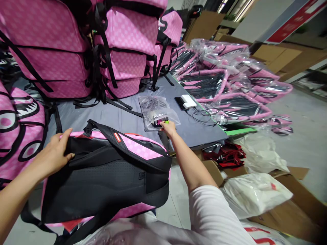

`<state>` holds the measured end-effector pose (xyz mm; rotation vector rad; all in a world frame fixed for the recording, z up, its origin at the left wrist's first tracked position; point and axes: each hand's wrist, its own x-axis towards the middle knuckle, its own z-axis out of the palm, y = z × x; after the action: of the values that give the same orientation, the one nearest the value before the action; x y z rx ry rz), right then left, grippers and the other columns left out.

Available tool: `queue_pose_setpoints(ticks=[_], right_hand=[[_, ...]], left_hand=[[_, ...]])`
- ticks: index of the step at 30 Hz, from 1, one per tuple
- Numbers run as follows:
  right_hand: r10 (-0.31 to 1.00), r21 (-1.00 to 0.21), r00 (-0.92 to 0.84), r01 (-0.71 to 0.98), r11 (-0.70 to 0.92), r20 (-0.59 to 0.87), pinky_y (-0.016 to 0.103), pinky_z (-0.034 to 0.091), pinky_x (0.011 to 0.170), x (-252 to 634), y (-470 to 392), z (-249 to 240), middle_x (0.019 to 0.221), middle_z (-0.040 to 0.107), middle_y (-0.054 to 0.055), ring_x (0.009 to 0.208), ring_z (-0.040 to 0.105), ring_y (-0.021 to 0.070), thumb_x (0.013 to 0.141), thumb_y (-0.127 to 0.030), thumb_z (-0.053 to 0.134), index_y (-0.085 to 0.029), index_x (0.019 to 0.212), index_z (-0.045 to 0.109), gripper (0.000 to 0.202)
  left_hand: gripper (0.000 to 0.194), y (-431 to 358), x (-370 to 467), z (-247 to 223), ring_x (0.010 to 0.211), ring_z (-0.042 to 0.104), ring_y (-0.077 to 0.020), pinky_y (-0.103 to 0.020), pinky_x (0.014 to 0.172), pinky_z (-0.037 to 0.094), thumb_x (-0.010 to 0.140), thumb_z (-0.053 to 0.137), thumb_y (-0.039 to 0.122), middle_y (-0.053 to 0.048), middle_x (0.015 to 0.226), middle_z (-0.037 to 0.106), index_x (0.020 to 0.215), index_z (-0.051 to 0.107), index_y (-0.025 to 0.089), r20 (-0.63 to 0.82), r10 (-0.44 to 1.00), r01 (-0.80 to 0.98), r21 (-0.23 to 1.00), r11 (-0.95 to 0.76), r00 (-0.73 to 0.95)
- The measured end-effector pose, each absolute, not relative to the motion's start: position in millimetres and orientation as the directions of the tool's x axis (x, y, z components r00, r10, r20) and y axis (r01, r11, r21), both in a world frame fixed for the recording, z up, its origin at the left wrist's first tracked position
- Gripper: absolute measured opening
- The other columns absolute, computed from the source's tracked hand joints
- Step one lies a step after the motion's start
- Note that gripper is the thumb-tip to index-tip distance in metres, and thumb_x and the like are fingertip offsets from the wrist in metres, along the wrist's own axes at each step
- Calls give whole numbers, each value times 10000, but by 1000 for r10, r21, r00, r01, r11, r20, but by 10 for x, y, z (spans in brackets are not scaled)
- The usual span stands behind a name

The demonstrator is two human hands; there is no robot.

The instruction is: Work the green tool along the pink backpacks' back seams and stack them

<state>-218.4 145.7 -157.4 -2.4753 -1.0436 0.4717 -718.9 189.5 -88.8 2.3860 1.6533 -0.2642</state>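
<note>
A black and pink backpack [109, 180] lies across the near table edge and my lap, its straps and back panel facing up. My left hand [57, 153] grips the backpack's upper left edge, thumb on the black side. Farther right, my right hand [168, 129] reaches to a clear plastic bag [155, 109] on the grey table [122, 119]. Its fingers are pinched at the bag's near edge, beside small black, pink and green items [160, 121]. What exactly the fingertips hold is too small to tell.
Stacked pink backpacks [127, 64] stand at the table's back left. A phone [181, 103], a white charger [188, 101] and cables lie on the right. Beyond are plastic-wrapped pink bags [224, 81]. White plastic bags [255, 194] and cardboard boxes sit below right.
</note>
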Motion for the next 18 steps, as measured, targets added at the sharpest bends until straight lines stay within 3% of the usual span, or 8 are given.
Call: queue_pose_setpoints(ticks=[6,11,15,18], right_hand=[[757,-678,618,465,-569,-212,202,369,419,-2287,1098,-1244,480,508,-78,371,493,82,779,-205,705,-146,708,580,155],[854,-770,512,509,-385,-89,222,425,492,-2704,862,-792,584,581,-60,439,525,89,731,-300,705,-161,827,655,176],[967,-791,222,610,-36,128,250,440,545,-3390,887,-372,658,636,-24,497,569,114,793,-362,661,-171,847,682,200],[981,-697,-72,695,179,180,245,427,581,-3896,929,-167,641,650,-12,539,584,122,866,-331,624,-178,840,690,168]], left_hand=[[860,1891,-7180,-861,1338,504,-382,-436,1004,492,919,558,343,-222,1457,391,1595,43,207,-287,897,942,94,-323,337],[832,1720,-6949,-640,1212,594,-427,-465,919,530,911,575,323,-277,1428,396,1584,113,165,-252,915,948,58,-312,316],[825,1424,-6605,-414,1176,608,-433,-508,892,557,867,625,250,-269,1439,407,1573,207,162,-133,927,935,95,-340,351],[743,1278,-6505,-435,1267,557,-400,-524,947,553,900,562,216,-214,1489,407,1576,252,213,-13,921,894,244,-376,390]])
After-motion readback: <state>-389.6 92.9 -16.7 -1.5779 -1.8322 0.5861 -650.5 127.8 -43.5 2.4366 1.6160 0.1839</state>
